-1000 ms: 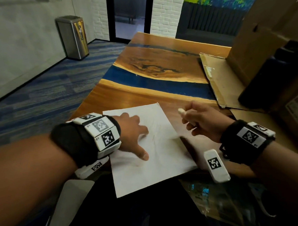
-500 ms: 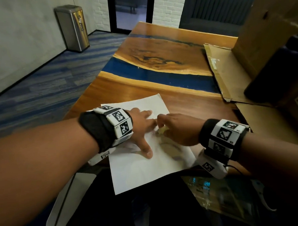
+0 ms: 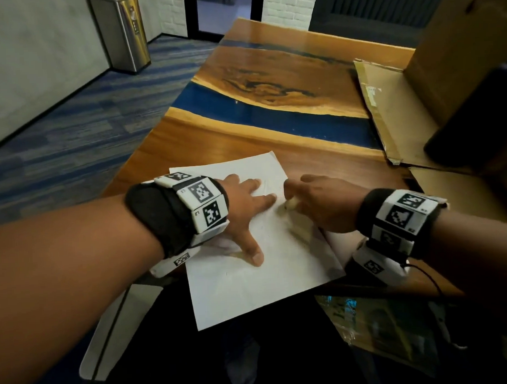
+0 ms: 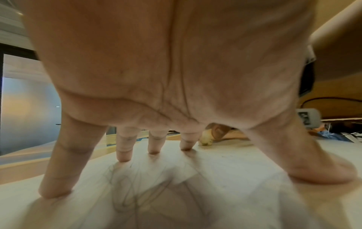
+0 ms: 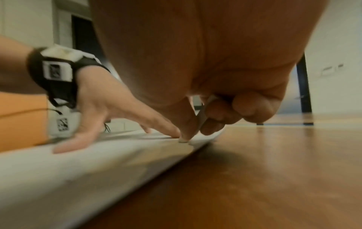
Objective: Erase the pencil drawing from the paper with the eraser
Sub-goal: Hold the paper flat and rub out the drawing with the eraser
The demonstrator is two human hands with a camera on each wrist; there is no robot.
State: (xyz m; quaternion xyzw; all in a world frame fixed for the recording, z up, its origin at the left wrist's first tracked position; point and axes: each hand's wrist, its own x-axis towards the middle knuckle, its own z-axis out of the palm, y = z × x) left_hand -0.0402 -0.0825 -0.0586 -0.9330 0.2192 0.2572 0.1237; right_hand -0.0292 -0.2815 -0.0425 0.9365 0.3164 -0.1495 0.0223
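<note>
My right hand point(image 3: 328, 206) is pinching the eraser point(image 3: 291, 203) between thumb and curled fingers, with its pale tip pressed down onto the paper point(image 3: 250, 285) near the sheet's far right part. From the right wrist camera it's pretty blurry, so I can't really tell how much of the eraser touches the sheet, just that the tip meets it right next to my other hand's fingertips.

My left hand point(image 3: 244, 209) is flat and spread out on the paper, fingers straight, tips and thumb pushing down to pin it. The index fingertip sits just beside the eraser. Under that palm, the left wrist camera shows faint grey pencil lines point(image 4: 135, 195) on the sheet.

The paper lies at an angle on the wooden table point(image 3: 215, 141), its near corner hanging over the edge toward me. There's a blue band point(image 3: 272, 109) running across the tabletop further out, flattened cardboard point(image 3: 388, 110) off to the right, and a steel bin point(image 3: 123, 32) on the carpet by the wall.
</note>
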